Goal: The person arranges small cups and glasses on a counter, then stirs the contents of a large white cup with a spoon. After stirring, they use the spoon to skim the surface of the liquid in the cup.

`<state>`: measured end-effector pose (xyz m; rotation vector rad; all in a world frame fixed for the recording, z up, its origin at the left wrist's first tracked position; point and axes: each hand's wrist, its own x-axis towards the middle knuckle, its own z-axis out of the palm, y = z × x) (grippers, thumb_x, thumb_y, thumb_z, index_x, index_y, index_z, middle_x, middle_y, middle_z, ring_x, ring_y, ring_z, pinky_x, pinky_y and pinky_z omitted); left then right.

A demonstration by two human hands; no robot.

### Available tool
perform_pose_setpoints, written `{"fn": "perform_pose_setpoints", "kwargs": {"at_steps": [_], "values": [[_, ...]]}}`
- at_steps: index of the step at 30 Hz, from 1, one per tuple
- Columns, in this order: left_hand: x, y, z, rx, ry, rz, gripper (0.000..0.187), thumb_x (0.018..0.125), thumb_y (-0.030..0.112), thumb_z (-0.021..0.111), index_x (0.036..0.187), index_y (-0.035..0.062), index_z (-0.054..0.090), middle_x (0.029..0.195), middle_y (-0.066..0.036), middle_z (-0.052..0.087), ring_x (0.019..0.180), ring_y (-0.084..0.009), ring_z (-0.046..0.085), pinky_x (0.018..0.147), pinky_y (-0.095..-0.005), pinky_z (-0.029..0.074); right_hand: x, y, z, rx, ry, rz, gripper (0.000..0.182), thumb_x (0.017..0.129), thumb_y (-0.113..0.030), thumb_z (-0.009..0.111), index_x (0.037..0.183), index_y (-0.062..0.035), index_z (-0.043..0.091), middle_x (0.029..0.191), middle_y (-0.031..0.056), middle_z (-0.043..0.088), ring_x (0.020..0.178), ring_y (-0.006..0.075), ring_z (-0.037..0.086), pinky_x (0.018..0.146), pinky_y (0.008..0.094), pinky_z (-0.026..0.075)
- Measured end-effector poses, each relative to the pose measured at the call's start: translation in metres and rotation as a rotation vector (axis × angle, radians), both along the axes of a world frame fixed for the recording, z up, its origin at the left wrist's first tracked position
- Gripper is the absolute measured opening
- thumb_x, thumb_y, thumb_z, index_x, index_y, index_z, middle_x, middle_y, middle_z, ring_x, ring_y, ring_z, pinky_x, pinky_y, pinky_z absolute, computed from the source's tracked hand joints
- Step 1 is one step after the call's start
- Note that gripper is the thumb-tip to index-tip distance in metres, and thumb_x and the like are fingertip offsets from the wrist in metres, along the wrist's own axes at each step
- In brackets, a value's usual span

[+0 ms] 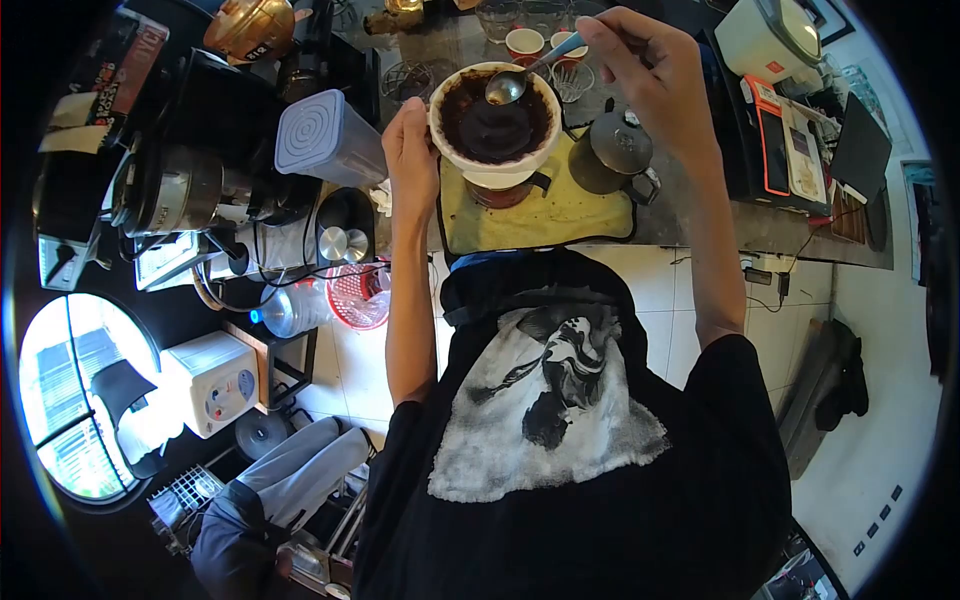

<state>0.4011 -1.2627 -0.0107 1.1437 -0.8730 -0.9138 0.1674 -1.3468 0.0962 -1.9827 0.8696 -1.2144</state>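
A cream coffee dripper (pixel 490 172) with dark wet coffee grounds (pixel 497 125) inside sits over a glass server (pixel 497 195) with a dark handle. My left hand (pixel 410 150) is closed at the dripper's left side, its fingers partly hidden. Pinched in my right hand (pixel 650 75) is the handle of a metal spoon (pixel 507 87); its bowl is over the grounds at the dripper's far side. To the right of the dripper, close below my right hand, stands a dark grey kettle (pixel 612 155). Server and kettle rest on a yellow-green mat (pixel 560 220).
Red-rimmed cups (pixel 525 43) and clear glasses (pixel 500 18) stand behind the dripper. Left of my left hand is a clear lidded container (pixel 325 135). A payment terminal (pixel 765 150) and a white-lidded bin (pixel 765 40) are at the right. A water bottle (pixel 295 308) lies below left.
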Motion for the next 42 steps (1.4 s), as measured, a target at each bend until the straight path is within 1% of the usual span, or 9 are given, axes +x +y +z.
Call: {"fn": "perform_pose_setpoints", "kwargs": {"at_steps": [2,4,12,16,20,22,27,37,42], "values": [[0.003,0.001,-0.006,-0.007,-0.042,-0.014,0.03,0.106,0.03,0.046,0.091,0.0064,0.055,0.082,0.006,0.05,0.075,-0.0016,0.047,0.067,-0.0186,0.041,-0.001,-0.001,-0.008,0.012,0.004,0.001,0.028,0.097,-0.019,0.063,0.079,0.0023,0.063,0.062,0.0013,0.052,0.056,0.0077,0.043,0.051,0.0263,0.034],[0.006,0.001,-0.014,-0.016,-0.085,-0.03,0.03,0.106,0.031,0.046,0.091,0.0063,0.056,0.082,0.006,0.05,0.074,-0.0016,0.046,0.067,-0.0184,0.041,-0.001,-0.005,-0.026,0.103,-0.06,0.046,0.022,0.098,-0.022,0.062,0.093,-0.0009,0.069,0.062,-0.0042,0.049,0.058,0.0013,0.041,0.052,0.0204,0.031],[0.002,0.001,-0.031,0.036,-0.07,0.023,0.033,0.106,0.032,0.045,0.087,0.0068,0.058,0.076,0.008,0.047,0.066,-0.0011,0.039,0.057,-0.0204,0.031,-0.007,-0.003,-0.04,0.169,0.017,0.029,0.022,0.1,-0.022,0.06,0.094,-0.0028,0.068,0.062,-0.004,0.051,0.056,0.0012,0.04,0.051,0.0207,0.03],[0.008,0.001,-0.047,0.022,-0.039,0.002,0.034,0.106,0.033,0.046,0.086,0.0071,0.058,0.074,0.009,0.046,0.066,-0.0013,0.039,0.057,-0.0208,0.032,-0.007,-0.003,-0.047,0.1,-0.011,0.036,0.022,0.099,-0.022,0.06,0.093,-0.0022,0.067,0.062,-0.0042,0.051,0.056,0.0011,0.04,0.051,0.0206,0.029],[0.004,0.004,-0.045,0.056,-0.049,0.025,0.035,0.105,0.035,0.046,0.084,0.0084,0.055,0.073,0.009,0.043,0.065,-0.0016,0.038,0.056,-0.0206,0.03,-0.009,-0.002,-0.048,0.163,-0.04,0.023,0.023,0.099,-0.022,0.06,0.092,-0.0014,0.067,0.062,-0.0042,0.051,0.057,0.0012,0.041,0.051,0.0205,0.029],[0.004,0.005,-0.047,0.076,-0.066,0.042,0.036,0.105,0.036,0.046,0.083,0.009,0.054,0.072,0.009,0.042,0.065,-0.0017,0.037,0.056,-0.0204,0.029,-0.013,-0.003,-0.049,0.206,-0.038,0.015,0.024,0.097,-0.022,0.061,0.092,0.0011,0.067,0.062,-0.0001,0.054,0.057,0.0046,0.047,0.053,0.0226,0.037],[0.004,0.007,-0.052,0.058,-0.084,0.031,0.038,0.105,0.039,0.046,0.081,0.0101,0.053,0.071,0.009,0.038,0.063,-0.0018,0.034,0.055,-0.0206,0.026,-0.013,-0.003,-0.057,0.221,-0.028,0.012,0.025,0.098,-0.022,0.062,0.092,0.0013,0.067,0.061,-0.001,0.052,0.057,0.0042,0.046,0.053,0.023,0.036],[0.001,0.008,-0.046,0.078,-0.128,0.035,0.038,0.105,0.039,0.046,0.081,0.0094,0.053,0.072,0.009,0.039,0.063,-0.0019,0.034,0.054,-0.0212,0.026,-0.009,0.0,-0.063,0.28,-0.035,0.015,0.026,0.098,-0.023,0.062,0.093,0.0017,0.067,0.062,-0.0025,0.051,0.058,0.0033,0.044,0.052,0.0224,0.034],[0.001,0.007,-0.048,0.039,-0.198,0.059,0.038,0.106,0.034,0.045,0.081,0.0072,0.055,0.074,0.007,0.044,0.066,-0.0021,0.037,0.056,-0.0214,0.03,-0.01,-0.001,-0.064,0.289,-0.04,0.022,0.026,0.098,-0.024,0.062,0.095,0.0014,0.068,0.062,-0.0031,0.051,0.057,0.0032,0.043,0.052,0.0223,0.033]]}}
